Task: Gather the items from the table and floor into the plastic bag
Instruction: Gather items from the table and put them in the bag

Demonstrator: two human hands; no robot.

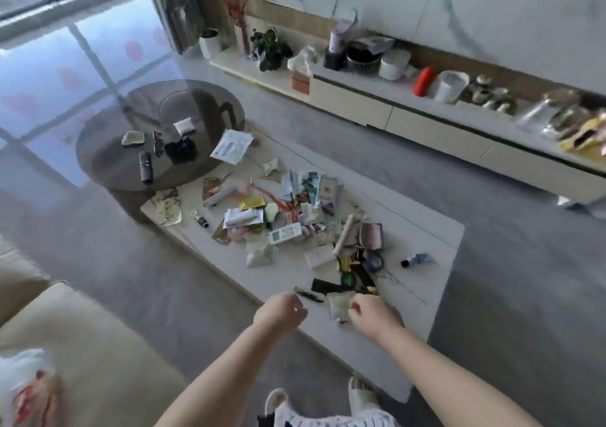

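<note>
Low and pale, the rectangular surface (426,230) in the middle of this living room carries a dense scatter of clutter, and I am standing at its near edge with both hands reached out over it. My right hand (373,315) has its fingers (355,312) curled on the edge of a small pale packet (339,305) that lies on the surface right at the fingertips; it looks like a pinch, though the blur keeps me from being sure how firm it is. My left hand (282,308) hovers just beside, fingers curled in, and I cannot tell whether it holds anything. Just beyond my fingers lie a thin dark stick (308,294) and a black flat strip (324,285), then the main heap (295,220) further out, with a white remote (285,233) in it and a small tube (416,259) off past my right fingers. The white plastic bag (23,384) sits on the sofa (98,344), well away behind and left of my left hand. I judge this to be early in the gathering: nearly everything is yet to be collected. The next move calls for lifting the packet clear and carrying it back across to the bag, or bringing the bag closer first. Farther still, the round glass side table (108,151) holds a few dark things.
</note>
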